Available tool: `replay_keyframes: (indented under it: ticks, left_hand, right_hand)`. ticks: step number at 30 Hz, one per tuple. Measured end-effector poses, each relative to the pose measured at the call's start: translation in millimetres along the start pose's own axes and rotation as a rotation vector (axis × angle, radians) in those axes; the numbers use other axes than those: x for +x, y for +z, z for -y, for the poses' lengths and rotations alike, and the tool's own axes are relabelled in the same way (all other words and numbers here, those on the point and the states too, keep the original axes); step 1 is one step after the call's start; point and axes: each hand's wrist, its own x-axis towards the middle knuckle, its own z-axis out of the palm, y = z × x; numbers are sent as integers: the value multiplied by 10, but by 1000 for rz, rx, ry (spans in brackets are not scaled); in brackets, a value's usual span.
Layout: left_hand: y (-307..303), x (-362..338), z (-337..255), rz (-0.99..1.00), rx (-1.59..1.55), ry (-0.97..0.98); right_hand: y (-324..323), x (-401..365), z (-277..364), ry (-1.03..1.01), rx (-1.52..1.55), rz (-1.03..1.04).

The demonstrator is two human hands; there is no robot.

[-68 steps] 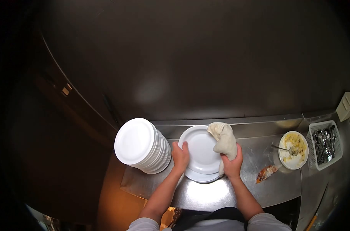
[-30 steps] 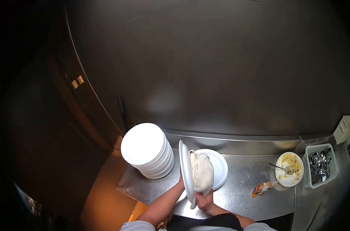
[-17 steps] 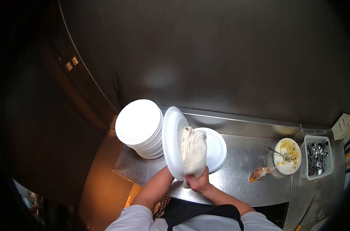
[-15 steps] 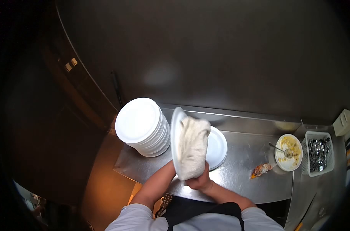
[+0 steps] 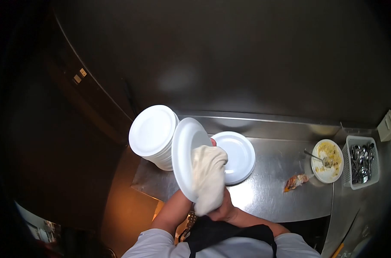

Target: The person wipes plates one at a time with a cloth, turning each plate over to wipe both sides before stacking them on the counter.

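A white plate (image 5: 184,150) is held up on its edge, tilted, over the counter. My left hand (image 5: 213,142) grips it from behind, with only fingertips showing at the far rim and the rest hidden by the plate. Against the plate's right-hand face lies a bunched off-white cloth (image 5: 209,180). My right hand (image 5: 224,210) is closed on the cloth's lower part, its fingers partly covered by the folds. To the left stands a tall stack of white plates (image 5: 154,131). Right of the cloth, a lower pile of plates (image 5: 236,157) rests on the counter.
The steel counter (image 5: 273,159) runs along a dark wall. On its right are a wrapper (image 5: 296,182), a bowl (image 5: 336,174) with yellow food remains and a spoon (image 5: 313,155), and a white basket (image 5: 347,174) of cutlery (image 5: 362,163). A yellow-handled tool (image 5: 338,249) lies lower right.
The held plate has turned to show more of its face and shifted slightly left. The cloth has moved down across it with my right hand. Fingertips now show at the far rim.
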Motion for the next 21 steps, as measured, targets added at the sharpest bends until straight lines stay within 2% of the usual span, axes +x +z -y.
replay_keyframes:
  ticks: [1,2,4,5,8,11,13,15,16,17,18,20,21]
  left_hand:
    - [-48,-41,-9,-8,-10,-3]
    - [-94,-69,-30,-15,-17,1]
    - [-87,-134,-57,-36,-23,12]
    - [-77,-178,-73,-47,-26,16]
    - [32,-224,-61,-84,-10,36]
    - [110,-199,-33,-109,11,53]
    - [79,-159,-60,-115,27,60]
    - [73,-116,-70,-106,42,76]
    - [90,-121,-65,-102,48,83]
    - [131,-144,-44,-96,58,83]
    - [172,-184,-34,-92,65,84]
    - [214,-270,-17,-110,83,91]
    - [208,-282,-11,-125,93,92]
  right_hand:
    - [-49,107,64,-220,-235,65]
    - [-44,224,70,-300,-264,26]
    - [-251,652,330,-346,-303,89]
    - [-312,827,322,-381,-366,20]
    - [-500,1071,131,142,132,-69]
    - [-508,651,-265,128,-101,-90]
    - [-289,296,-174,9,-23,-174]
    - [-172,37,-89,-112,-67,-54]
    - [-154,-23,-29,-172,-151,114]
    - [-145,8,-17,-257,-116,184]
    - [-160,189,120,-384,-161,160]
    - [-313,546,328,-386,-230,199]
    - [-371,695,258,-333,-183,142]
